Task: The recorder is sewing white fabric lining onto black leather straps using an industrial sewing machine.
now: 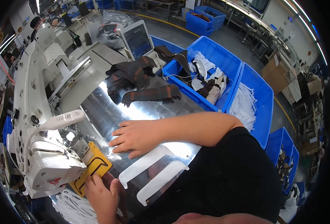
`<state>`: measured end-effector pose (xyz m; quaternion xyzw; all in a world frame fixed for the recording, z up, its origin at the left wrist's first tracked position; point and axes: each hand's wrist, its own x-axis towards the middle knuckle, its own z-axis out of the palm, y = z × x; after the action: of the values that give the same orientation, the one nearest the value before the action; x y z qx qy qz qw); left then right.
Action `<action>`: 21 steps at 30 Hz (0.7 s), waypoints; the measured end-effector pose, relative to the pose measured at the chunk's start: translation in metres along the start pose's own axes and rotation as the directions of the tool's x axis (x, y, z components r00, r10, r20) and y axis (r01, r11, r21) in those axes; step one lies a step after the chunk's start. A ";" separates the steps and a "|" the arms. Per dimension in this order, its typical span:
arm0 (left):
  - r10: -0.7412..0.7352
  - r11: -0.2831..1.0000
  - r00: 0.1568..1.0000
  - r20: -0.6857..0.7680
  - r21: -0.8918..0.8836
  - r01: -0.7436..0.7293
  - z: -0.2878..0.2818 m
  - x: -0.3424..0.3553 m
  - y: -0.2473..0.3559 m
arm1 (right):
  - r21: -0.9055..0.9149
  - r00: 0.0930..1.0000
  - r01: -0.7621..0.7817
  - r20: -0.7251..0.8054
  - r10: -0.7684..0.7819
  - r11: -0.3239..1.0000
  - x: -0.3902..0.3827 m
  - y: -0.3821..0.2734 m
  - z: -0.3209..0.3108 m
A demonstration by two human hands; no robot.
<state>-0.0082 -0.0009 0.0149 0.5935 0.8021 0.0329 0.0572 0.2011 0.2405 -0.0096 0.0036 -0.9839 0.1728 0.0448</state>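
Yellow template [91, 167] under left hand [99, 192]

Your right hand [135, 137] is bare, with no glove, ring or watch visible on it. Your right forearm [194, 128], entering from four o'clock, is uncovered up to a black short sleeve [239, 136] near the elbow. Your black top [224, 183] fills the five o'clock sector, plain and without visible print. Your left hand [101, 196], at seven o'clock, is likewise bare, its fingernails short and unpainted.
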 end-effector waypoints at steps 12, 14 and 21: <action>0.162 0.985 0.986 -0.024 -0.052 -0.163 -0.004 0.005 0.014 | -0.017 0.990 -0.094 -0.104 0.091 0.995 -0.010 0.005 -0.011; 0.209 0.978 0.977 -0.032 0.017 -0.208 -0.006 0.005 0.009 | -0.040 0.987 -0.092 -0.136 0.086 0.995 -0.001 0.009 0.001; 0.137 0.990 0.983 0.119 -0.001 -0.138 -0.014 0.009 0.018 | -0.172 0.984 -0.080 -0.174 0.049 0.982 0.020 0.020 0.019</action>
<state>0.0049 0.0134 0.0306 0.6487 0.7544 -0.0017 0.1003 0.1787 0.2529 -0.0318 -0.0471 -0.9877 0.0850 0.1224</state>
